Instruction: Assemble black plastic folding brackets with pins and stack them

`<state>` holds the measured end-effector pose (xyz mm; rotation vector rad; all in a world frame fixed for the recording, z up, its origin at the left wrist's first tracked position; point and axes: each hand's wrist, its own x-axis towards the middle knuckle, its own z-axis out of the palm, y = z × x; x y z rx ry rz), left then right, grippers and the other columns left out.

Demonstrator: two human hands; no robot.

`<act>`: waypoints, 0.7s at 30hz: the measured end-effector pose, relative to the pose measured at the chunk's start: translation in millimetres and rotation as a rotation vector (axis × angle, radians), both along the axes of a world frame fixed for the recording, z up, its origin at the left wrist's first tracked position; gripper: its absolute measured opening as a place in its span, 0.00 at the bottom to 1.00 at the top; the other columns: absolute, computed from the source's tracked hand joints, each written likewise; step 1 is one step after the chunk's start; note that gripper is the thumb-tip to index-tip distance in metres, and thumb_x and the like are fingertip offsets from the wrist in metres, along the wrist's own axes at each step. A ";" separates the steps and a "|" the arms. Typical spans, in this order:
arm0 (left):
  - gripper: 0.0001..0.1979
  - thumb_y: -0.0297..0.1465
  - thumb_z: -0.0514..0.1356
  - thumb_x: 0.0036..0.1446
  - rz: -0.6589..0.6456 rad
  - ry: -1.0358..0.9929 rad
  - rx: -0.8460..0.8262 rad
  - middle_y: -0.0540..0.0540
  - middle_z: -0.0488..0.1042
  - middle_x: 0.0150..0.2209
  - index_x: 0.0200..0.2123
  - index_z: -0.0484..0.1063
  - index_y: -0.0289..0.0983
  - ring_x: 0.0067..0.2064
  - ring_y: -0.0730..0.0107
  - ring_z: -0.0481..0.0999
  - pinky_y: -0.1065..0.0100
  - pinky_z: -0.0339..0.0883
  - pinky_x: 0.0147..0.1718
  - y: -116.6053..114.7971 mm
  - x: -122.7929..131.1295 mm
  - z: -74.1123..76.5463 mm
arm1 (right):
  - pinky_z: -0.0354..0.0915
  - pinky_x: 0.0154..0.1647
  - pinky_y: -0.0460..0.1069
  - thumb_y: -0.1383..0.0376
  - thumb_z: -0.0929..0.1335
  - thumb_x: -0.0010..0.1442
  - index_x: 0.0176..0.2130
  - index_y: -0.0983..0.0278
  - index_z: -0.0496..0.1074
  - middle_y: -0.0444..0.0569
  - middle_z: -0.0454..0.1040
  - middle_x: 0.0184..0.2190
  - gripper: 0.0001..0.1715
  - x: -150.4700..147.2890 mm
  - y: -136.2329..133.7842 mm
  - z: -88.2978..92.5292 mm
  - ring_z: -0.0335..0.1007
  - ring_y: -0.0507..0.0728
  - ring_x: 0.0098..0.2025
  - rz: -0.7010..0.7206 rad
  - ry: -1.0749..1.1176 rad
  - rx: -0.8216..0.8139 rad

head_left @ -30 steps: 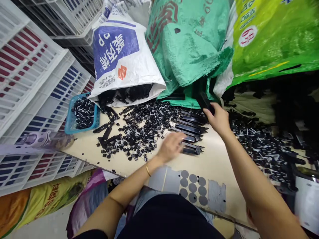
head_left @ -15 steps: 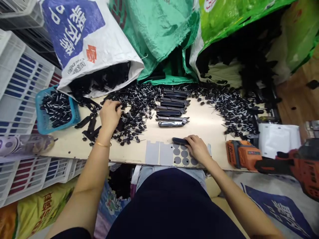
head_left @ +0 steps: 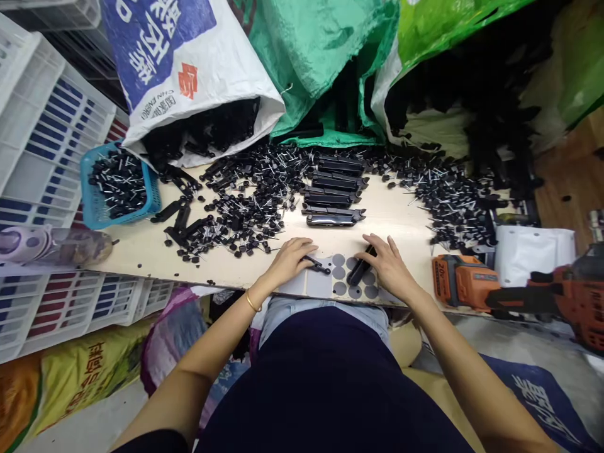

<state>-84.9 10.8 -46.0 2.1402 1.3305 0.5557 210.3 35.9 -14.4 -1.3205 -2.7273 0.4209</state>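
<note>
My left hand (head_left: 290, 261) is closed on a small, slim black plastic piece (head_left: 318, 267) with a rounded end, low over the grey sheet (head_left: 317, 283) at the table's front edge. In my right hand (head_left: 391, 267) is a long black plastic housing (head_left: 360, 268), tilted and held between thumb and fingers above grey round discs (head_left: 339, 289). The two pieces are apart. Beyond my hands lies a row of several black assembled parts (head_left: 333, 220), side by side. To their left spreads a heap of black-headed pins (head_left: 236, 220) with thin metal shanks.
At the left stands a blue basket (head_left: 153, 195) of pins beside white crates (head_left: 28, 119). Sacks line the back: white (head_left: 226, 69), teal (head_left: 321, 56) and green (head_left: 438, 31). More pins (head_left: 448, 201), a white pouch (head_left: 533, 258) and an orange power tool (head_left: 472, 283) lie right.
My left hand has come from the pile of black parts to the front middle, now holding a slim piece. My right hand has turned the housing from flat to slanted.
</note>
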 end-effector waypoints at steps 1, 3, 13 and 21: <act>0.18 0.31 0.61 0.56 0.001 0.015 0.007 0.41 0.68 0.52 0.51 0.69 0.39 0.54 0.59 0.66 0.55 0.62 0.53 -3.7 -1.6 1.9 | 0.52 0.60 0.63 0.75 0.59 0.55 0.48 0.63 0.70 0.57 0.60 0.58 0.24 2.3 -3.4 1.2 0.54 0.64 0.61 -0.097 0.043 0.014; 0.17 0.31 0.62 0.56 -0.037 0.063 0.006 0.42 0.70 0.49 0.49 0.69 0.38 0.52 0.60 0.67 0.56 0.61 0.52 -8.9 -1.5 4.6 | 0.60 0.53 0.59 0.67 0.60 0.60 0.48 0.66 0.68 0.60 0.67 0.50 0.18 -0.2 -10.6 2.8 0.62 0.64 0.54 -0.384 0.113 0.006; 0.21 0.17 0.51 0.55 -0.047 0.117 0.098 0.46 0.60 0.57 0.41 0.76 0.47 0.58 0.58 0.58 0.52 0.52 0.56 -13.3 13.4 4.7 | 0.62 0.33 0.50 0.62 0.61 0.62 0.50 0.66 0.63 0.57 0.68 0.45 0.18 -50.7 -20.6 -6.2 0.68 0.61 0.43 -0.620 -0.085 -0.256; 0.27 0.36 0.58 0.58 0.540 0.150 -0.014 0.31 0.58 0.57 0.59 0.60 0.35 0.61 0.45 0.56 0.38 0.43 0.57 -42.4 76.6 -14.2 | 0.65 0.39 0.53 0.68 0.62 0.57 0.57 0.68 0.59 0.58 0.64 0.44 0.28 -41.5 -37.4 -16.6 0.65 0.63 0.45 -0.591 -0.029 -0.181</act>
